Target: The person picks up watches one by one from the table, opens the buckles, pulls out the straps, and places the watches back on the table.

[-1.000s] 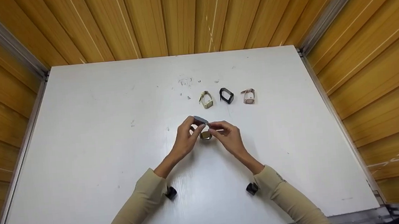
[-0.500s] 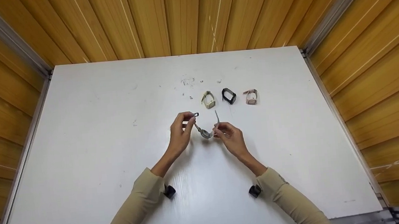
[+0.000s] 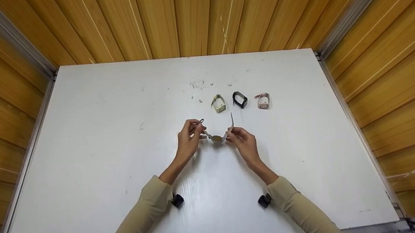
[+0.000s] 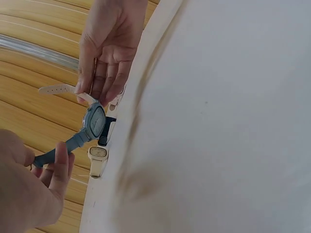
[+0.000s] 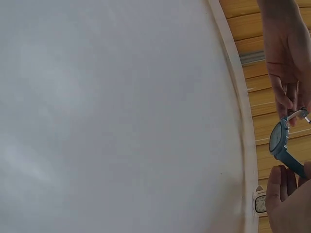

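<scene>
A blue-grey wristwatch [image 3: 217, 139] hangs unfastened between the two hands, its strap spread wide. My left hand [image 3: 188, 138] pinches the buckle-end strap between thumb and fingers. The holed strap end is pinched by my right hand [image 3: 244, 143], and its tip sticks up past the fingers. In the left wrist view the watch dial [image 4: 97, 121] and the pale inner side of the holed strap [image 4: 57, 89] show. From the right wrist the blue case [image 5: 278, 138] is seen tilted between both hands. The left fingertips partly cover the buckle.
Beyond the hands, three fastened watches stand in a row on the white table [image 3: 83, 161]: a pale yellow watch [image 3: 221, 108], a black watch [image 3: 244, 103] and a pink watch [image 3: 263, 106]. Wood-patterned walls [image 3: 191, 20] enclose the table's back and sides.
The hands have moved apart, and the strap that was bent into a loop now spreads open between them. The watch face has tilted. The other three watches stay put.
</scene>
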{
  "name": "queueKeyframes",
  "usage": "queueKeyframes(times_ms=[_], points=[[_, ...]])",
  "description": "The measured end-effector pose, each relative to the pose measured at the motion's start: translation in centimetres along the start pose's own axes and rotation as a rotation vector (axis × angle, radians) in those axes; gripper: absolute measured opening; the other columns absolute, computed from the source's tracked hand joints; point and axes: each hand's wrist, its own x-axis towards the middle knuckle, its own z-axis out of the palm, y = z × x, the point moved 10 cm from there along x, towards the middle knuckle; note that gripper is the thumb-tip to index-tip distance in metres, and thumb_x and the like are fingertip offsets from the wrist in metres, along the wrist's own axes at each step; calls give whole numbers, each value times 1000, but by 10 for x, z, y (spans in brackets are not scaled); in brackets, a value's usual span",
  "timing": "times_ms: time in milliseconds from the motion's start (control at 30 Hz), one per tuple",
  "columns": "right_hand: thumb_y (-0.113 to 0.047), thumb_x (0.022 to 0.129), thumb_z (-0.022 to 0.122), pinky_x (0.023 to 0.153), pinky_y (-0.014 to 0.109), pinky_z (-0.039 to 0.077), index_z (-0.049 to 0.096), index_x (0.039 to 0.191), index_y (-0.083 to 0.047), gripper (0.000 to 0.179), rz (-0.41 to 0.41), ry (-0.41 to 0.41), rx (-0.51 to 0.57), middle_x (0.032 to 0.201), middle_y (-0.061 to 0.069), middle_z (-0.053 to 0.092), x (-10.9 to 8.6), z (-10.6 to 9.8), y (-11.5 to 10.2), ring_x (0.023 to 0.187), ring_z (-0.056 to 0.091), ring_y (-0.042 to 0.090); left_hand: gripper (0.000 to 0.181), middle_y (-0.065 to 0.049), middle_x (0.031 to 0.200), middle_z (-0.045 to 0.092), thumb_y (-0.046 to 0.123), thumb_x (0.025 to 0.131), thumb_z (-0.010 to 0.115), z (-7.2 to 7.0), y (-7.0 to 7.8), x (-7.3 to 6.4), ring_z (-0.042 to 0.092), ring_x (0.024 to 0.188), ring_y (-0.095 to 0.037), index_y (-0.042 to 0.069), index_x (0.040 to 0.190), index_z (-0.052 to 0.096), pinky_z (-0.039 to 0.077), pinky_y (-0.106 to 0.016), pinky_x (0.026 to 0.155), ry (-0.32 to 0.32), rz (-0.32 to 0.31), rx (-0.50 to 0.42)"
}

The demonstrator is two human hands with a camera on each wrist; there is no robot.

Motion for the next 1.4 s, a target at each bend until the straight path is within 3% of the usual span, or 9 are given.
queueKeyframes(times_ms=[100, 267, 467, 633, 700, 833, 1033, 1200, 1400], points=[[-4, 99, 65, 93, 36, 61, 58, 123, 19, 34, 25, 35, 70, 113, 25, 69, 0, -2, 2, 98, 73, 13, 19, -35, 110, 66, 1, 105, 53, 1, -7, -1, 71, 101, -44, -8, 121, 52, 64, -34, 86, 4, -57, -29], [2, 98, 64, 87, 36, 63, 53, 126, 20, 35, 82, 89, 190, 96, 6, 73, 5, 0, 5, 89, 75, 14, 30, -30, 114, 69, 0, 98, 64, -7, -15, 1, 72, 97, -27, -7, 125, 53, 62, -25, 83, 49, -126, -32], [3, 97, 64, 78, 31, 65, 49, 127, 8, 34, 116, 102, 225, 84, 3, 75, 23, 26, 8, 79, 75, 14, 35, -26, 115, 72, 6, 96, 69, -44, -24, 7, 74, 97, -25, -4, 127, 55, 56, -20, 78, 208, -207, -37], [4, 95, 66, 73, 26, 64, 54, 126, 13, 34, 139, 95, 220, 80, 4, 75, 42, 56, 8, 73, 75, 12, 30, -20, 112, 72, 7, 97, 68, -73, -30, 13, 72, 88, -12, -1, 124, 58, 59, -24, 80, 307, -249, -32], [4, 94, 68, 72, 26, 64, 56, 126, 14, 35, 147, 86, 201, 80, 4, 75, 50, 68, 9, 71, 75, 11, 29, -17, 110, 72, 7, 97, 68, -85, -32, 15, 70, 84, -6, 1, 123, 59, 60, -22, 78, 344, -255, -38], [1, 93, 71, 74, 29, 65, 60, 125, 13, 36, 166, 65, 134, 80, 7, 75, 64, 93, 12, 68, 74, 9, 29, -16, 107, 70, 6, 97, 66, -110, -36, 15, 70, 85, -9, 1, 125, 58, 62, -23, 80, 400, -272, -35], [-1, 92, 70, 76, 35, 65, 66, 121, 9, 31, 171, 34, -18, 96, 27, 76, 85, 133, 15, 70, 76, 16, 30, -16, 108, 69, 8, 98, 63, -148, -40, 21, 71, 89, -15, 0, 127, 58, 59, -17, 78, 446, -303, 60], [-5, 91, 71, 67, 26, 64, 72, 117, 4, 27, 161, 13, -199, 95, 21, 78, 103, 159, 13, 76, 78, 25, 31, -16, 108, 68, 7, 99, 61, -173, -43, 32, 68, 89, -16, -2, 129, 58, 57, -13, 75, 486, -317, 109], [-7, 92, 71, 60, 17, 59, 75, 113, 2, 24, 125, 18, -323, 92, 18, 79, 119, 176, 9, 75, 78, 23, 31, -19, 113, 70, 8, 100, 61, -186, -47, 45, 68, 88, -17, -2, 130, 62, 55, -13, 70, 467, -338, 170]])
